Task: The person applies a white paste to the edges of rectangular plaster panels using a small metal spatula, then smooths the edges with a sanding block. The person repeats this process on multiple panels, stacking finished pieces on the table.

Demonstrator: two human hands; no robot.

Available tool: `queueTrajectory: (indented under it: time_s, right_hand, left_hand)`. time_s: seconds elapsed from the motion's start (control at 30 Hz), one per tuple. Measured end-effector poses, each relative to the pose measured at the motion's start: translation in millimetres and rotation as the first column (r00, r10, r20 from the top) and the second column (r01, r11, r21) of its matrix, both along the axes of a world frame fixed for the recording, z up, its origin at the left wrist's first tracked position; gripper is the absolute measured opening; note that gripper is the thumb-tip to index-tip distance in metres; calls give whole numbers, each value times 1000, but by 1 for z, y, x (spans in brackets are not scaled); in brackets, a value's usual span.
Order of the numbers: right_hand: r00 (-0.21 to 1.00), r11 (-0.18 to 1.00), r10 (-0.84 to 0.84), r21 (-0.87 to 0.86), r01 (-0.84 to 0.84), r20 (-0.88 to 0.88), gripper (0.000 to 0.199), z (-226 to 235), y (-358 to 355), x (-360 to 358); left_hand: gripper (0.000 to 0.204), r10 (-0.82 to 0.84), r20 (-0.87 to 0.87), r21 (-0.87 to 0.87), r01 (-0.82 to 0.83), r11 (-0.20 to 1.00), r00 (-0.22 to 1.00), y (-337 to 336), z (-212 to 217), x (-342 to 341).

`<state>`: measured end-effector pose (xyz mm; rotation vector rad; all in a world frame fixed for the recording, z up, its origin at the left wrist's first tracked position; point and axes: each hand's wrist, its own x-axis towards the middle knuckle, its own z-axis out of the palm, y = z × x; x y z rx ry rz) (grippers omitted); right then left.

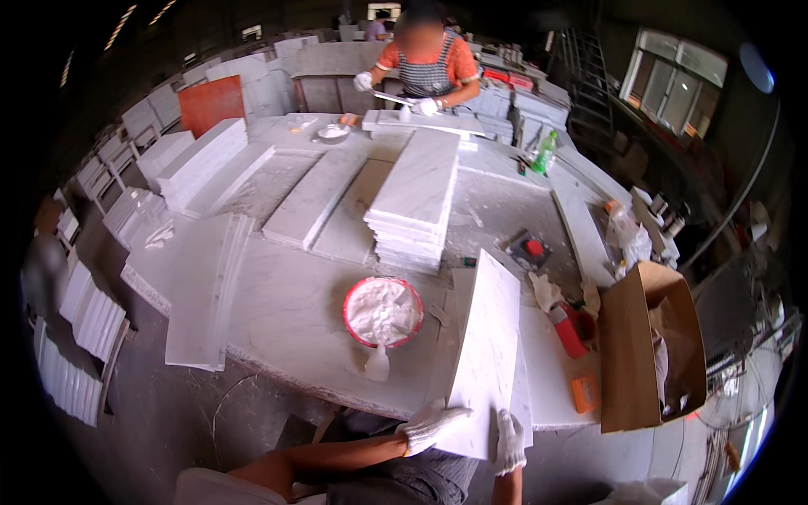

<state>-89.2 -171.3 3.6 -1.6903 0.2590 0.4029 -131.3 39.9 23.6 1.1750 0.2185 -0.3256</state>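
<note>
A long white marble slab (486, 349) stands tilted up off the stone worktable (290, 311), its near end at my body. My left hand (429, 423), in a white glove, grips the slab's near left corner. My right hand (509, 439), also gloved, holds the near right edge. Just left of the slab sits a red bowl of white paste (383, 311) with a small white squeeze bottle (378, 364) lying in front of it.
A stack of marble slabs (414, 202) lies mid-table, with more stacks to the left (202, 160). An open cardboard box (652, 345) stands at the right, beside an orange tool (569, 330) and a glove (545, 290). A person in an orange shirt (427, 63) works at the far end.
</note>
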Motion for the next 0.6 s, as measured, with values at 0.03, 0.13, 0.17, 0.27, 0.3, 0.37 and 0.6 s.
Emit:
queueTrajectory:
  time_s: [0.03,0.13,0.17,0.27,0.3,0.37,0.6]
  right_hand:
    - [992,998,-54,-7,55,115,33,26,16,-10]
    - [979,988,-130,-59,141,158,31,27,31,-38]
    - [978,984,-180,3,181,102,31,40,43,-47]
    - [951,990,-128,100,104,282,37,68,77,-57]
    - [910,991,-128,84,103,394,35,78,90,-60]
    - [919,996,-56,82,26,390,38,104,116,-61]
    - [912,889,192,330,-318,361,42,122,206,-63]
  left_hand:
    - [29,9,-30,92,-6,996,1000,3,21,-1]
    - [30,-87,137,363,31,931,987,28,28,-32]
    - [29,-83,136,345,32,938,987,38,28,-41]
    - [29,-92,125,337,44,941,988,65,57,-60]
    - [30,-32,75,275,10,961,997,74,65,-67]
    - [31,61,-22,149,-57,987,998,92,82,-78]
    - [30,524,-4,373,-485,791,852,160,130,-122]
